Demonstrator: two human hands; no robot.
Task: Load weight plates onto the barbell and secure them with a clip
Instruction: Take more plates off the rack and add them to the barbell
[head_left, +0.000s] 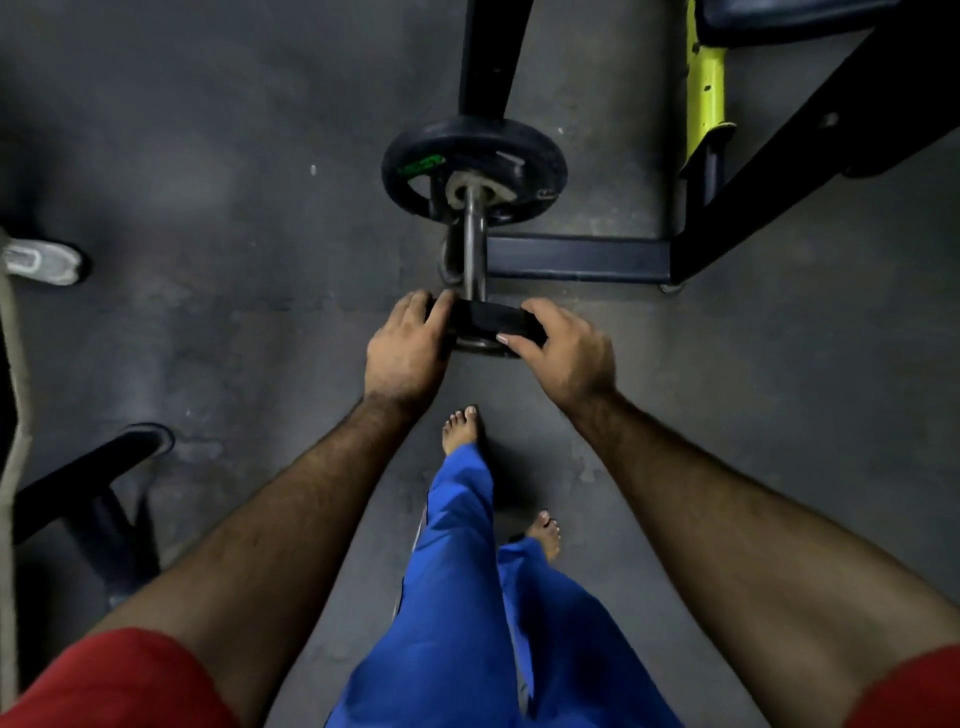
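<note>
The steel barbell sleeve (474, 244) points toward me from the rack. A black weight plate (474, 167) with a green label sits far up the sleeve. At the sleeve's near end I hold a small black plate (485, 319) edge-on, its hole around the bar tip. My left hand (408, 348) grips its left rim and my right hand (563, 351) grips its right rim. No clip is visible.
A black rack frame (576, 258) with a yellow-green post (705, 88) stands right of the bar. Black equipment legs (88, 478) and a rope (15, 415) lie at the left, a grey shoe (44, 261) beyond. My bare feet (460, 428) stand just behind the plate on dark rubber floor.
</note>
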